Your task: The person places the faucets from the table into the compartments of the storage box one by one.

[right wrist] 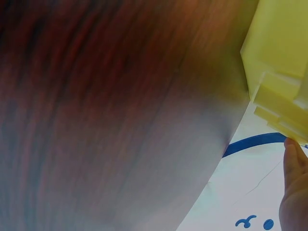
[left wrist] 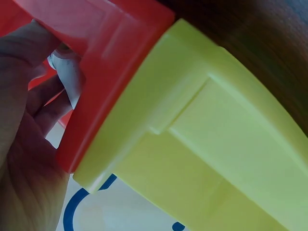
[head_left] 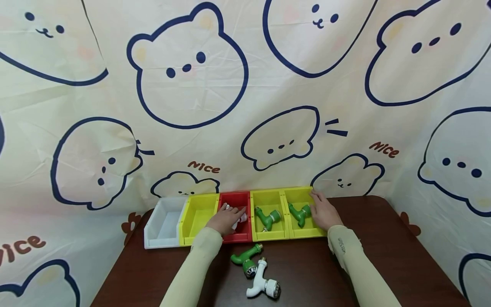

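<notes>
My left hand (head_left: 223,221) reaches over the red bin (head_left: 241,237), with a white faucet (left wrist: 70,77) between its thumb and fingers. In the head view that hand covers much of the faucet. My right hand (head_left: 325,212) rests at the right rim of the rightmost yellow bin (head_left: 317,232), fingers lying along the edge. A fingertip meets the bin's edge in the right wrist view. Inside this bin lies a green faucet (head_left: 301,214), and another green faucet (head_left: 267,218) lies in the adjoining yellow bin (head_left: 278,234).
On the dark wooden table (head_left: 307,273), in front of the row, lie a loose green faucet (head_left: 245,258) and a loose white faucet (head_left: 262,282). Left of the red bin stand a yellow bin (head_left: 199,209) and a white bin (head_left: 165,221). A printed cloth (head_left: 268,94) hangs behind.
</notes>
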Motion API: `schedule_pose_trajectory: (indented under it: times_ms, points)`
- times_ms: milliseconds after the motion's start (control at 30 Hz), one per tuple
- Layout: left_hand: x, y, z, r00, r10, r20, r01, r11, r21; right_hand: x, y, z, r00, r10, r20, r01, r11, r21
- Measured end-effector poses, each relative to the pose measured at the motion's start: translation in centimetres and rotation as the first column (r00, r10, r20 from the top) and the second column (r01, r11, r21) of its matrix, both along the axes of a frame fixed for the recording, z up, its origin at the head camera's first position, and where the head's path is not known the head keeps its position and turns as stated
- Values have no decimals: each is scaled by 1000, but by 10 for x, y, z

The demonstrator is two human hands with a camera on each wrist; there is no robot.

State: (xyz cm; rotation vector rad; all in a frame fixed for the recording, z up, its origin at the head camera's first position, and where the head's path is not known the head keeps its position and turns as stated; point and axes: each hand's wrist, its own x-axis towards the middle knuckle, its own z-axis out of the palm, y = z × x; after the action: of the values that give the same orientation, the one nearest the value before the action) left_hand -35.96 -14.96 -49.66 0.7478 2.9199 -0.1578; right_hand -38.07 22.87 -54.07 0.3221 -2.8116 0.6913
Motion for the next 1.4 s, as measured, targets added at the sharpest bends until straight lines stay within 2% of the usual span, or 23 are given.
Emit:
schedule_pose_trajectory:
  times_ms: [267, 667, 833, 1133, 1300, 1400]
  points:
    - [-3, 1, -3, 1000, -2, 2, 2, 1000, 7, -1, 2, -4, 1000, 3, -7, -3, 1000, 6]
    - [-3, 4, 1, 1000, 0, 26, -1, 998, 66, -2, 1, -2, 1000, 8, -13, -8, 1000, 8]
    - [-5, 3, 2, 999, 17, 42, -21, 994, 109, -1, 2, -1, 1000, 11, -12, -11, 1000, -1]
    - [-12, 6, 2, 992, 69, 104, -82, 989, 126, 0, 2, 2, 1000, 4, 1, -4, 1000, 0]
    - [-12, 9, -4, 991, 55, 124, -68, 992, 103, 1, 0, 2, 1000, 3, 4, -3, 1000, -8]
    - [-13, 9, -9, 995, 37, 89, -45, 995, 90, 1, 0, 1, 1000, 4, 2, -4, 1000, -9]
